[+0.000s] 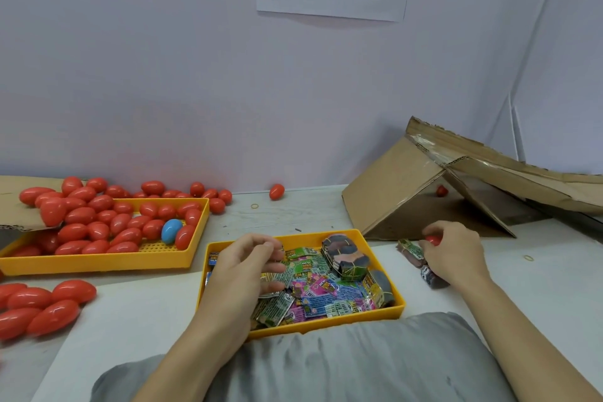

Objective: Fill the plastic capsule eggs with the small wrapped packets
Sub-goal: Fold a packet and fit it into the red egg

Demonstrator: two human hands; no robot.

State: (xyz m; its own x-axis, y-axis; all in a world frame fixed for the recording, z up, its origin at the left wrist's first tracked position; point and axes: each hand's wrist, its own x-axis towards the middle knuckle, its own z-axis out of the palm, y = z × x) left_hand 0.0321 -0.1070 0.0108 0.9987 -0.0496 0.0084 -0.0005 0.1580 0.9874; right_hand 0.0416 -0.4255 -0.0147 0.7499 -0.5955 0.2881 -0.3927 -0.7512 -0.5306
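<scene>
Fingers [270, 266] of left hand [243, 266] loosely apart over packets [321, 292]; wrapper print illegible.

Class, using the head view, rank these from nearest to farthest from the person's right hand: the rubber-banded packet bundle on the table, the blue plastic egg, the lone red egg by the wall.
1. Rubber-banded packet bundle, beside right hand.
2. Lone red egg, back centre.
3. Blue plastic egg, left tray.
</scene>
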